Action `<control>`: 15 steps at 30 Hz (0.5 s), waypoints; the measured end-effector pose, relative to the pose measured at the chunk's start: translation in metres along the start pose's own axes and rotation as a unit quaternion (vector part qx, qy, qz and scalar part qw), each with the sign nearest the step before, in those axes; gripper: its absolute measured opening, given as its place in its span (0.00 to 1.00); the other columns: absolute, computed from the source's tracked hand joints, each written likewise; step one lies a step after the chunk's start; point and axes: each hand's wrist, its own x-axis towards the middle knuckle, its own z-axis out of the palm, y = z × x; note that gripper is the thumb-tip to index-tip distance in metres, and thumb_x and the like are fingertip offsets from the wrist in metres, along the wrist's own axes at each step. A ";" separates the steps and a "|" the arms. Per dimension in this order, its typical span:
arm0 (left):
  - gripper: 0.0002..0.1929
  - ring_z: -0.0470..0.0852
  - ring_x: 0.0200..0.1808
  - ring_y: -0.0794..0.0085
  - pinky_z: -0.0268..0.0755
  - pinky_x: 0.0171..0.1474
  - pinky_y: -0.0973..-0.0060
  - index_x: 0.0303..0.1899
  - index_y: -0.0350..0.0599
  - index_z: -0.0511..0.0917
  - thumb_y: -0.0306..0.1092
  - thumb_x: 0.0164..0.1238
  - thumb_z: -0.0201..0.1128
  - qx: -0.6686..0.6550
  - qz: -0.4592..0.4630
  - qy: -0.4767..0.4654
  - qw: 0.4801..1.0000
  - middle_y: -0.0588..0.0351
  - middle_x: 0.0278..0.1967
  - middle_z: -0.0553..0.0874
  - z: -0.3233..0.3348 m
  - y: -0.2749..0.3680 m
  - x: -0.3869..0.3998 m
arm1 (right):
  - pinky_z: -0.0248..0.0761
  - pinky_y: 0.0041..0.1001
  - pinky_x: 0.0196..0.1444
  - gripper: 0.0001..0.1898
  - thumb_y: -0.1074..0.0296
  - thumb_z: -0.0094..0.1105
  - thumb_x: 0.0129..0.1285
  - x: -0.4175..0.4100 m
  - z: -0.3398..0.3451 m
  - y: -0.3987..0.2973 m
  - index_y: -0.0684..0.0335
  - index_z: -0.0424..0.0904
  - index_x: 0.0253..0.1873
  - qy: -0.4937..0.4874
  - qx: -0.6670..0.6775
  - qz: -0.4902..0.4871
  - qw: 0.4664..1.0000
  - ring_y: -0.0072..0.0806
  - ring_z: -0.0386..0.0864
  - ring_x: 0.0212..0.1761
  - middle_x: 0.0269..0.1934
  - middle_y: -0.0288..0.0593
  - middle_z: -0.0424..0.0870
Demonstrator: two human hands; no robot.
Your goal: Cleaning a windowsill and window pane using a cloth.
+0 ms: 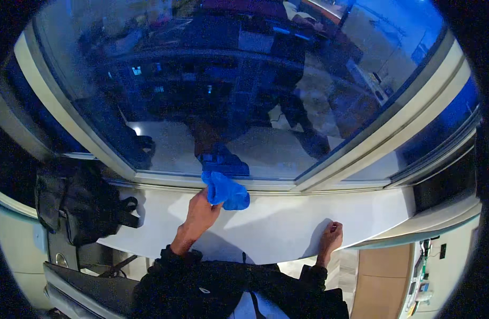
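A bunched blue cloth (227, 192) is gripped in my left hand (199, 213), held in front of the lower rail of the window frame (168, 178). Whether the cloth touches the frame I cannot tell. Above it, the dark window pane (212, 99) mirrors the hand, the cloth and the room. My right hand (331, 238) is curled loosely over the right part of the white sill (276, 227), and I see nothing in it. Its fingers are partly hidden by the hand itself.
A black backpack (83, 203) stands at the left end of the sill, its strap lying on the white surface. A grey padded chair (89, 289) is below it. To the lower right are a brown panel (382, 275) and a shelf with small items (421, 279).
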 end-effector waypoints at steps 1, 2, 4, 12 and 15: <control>0.12 0.84 0.43 0.43 0.78 0.45 0.58 0.46 0.40 0.79 0.29 0.61 0.66 -0.009 -0.003 -0.007 1.000 0.39 0.39 0.85 -0.002 -0.003 -0.002 | 0.72 0.38 0.34 0.08 0.63 0.60 0.64 -0.001 0.000 -0.003 0.61 0.78 0.37 0.001 0.009 0.007 1.000 0.41 0.78 0.29 0.29 0.47 0.82; 0.13 0.85 0.45 0.45 0.78 0.46 0.59 0.47 0.40 0.78 0.29 0.61 0.66 -0.017 -0.006 -0.014 1.000 0.40 0.40 0.86 -0.003 -0.005 -0.003 | 0.72 0.37 0.34 0.08 0.63 0.60 0.64 -0.001 0.000 -0.005 0.61 0.78 0.37 0.003 0.017 0.013 1.000 0.40 0.79 0.29 0.29 0.46 0.82; 0.13 0.85 0.46 0.45 0.77 0.48 0.59 0.48 0.40 0.78 0.28 0.61 0.65 -0.025 -0.011 -0.023 0.999 0.39 0.41 0.86 -0.006 -0.006 -0.009 | 0.73 0.36 0.35 0.08 0.62 0.60 0.65 -0.003 -0.003 -0.006 0.61 0.79 0.38 -0.027 0.028 0.016 0.999 0.38 0.79 0.29 0.30 0.47 0.82; 0.18 0.79 0.52 0.39 0.73 0.54 0.52 0.55 0.41 0.73 0.31 0.63 0.58 -0.024 0.019 -0.151 0.988 0.34 0.49 0.81 -0.010 -0.001 -0.022 | 0.76 0.30 0.38 0.12 0.64 0.63 0.66 -0.021 -0.012 -0.073 0.62 0.80 0.50 -0.275 0.206 -0.038 0.938 0.29 0.82 0.36 0.34 0.44 0.84; 0.19 0.77 0.55 0.39 0.71 0.57 0.52 0.56 0.41 0.72 0.32 0.64 0.57 -0.042 0.001 -0.254 0.966 0.34 0.50 0.81 -0.017 0.019 -0.021 | 0.76 0.29 0.46 0.23 0.65 0.70 0.62 -0.034 -0.034 -0.133 0.62 0.75 0.60 -0.431 0.316 -0.097 0.840 0.32 0.82 0.45 0.46 0.42 0.84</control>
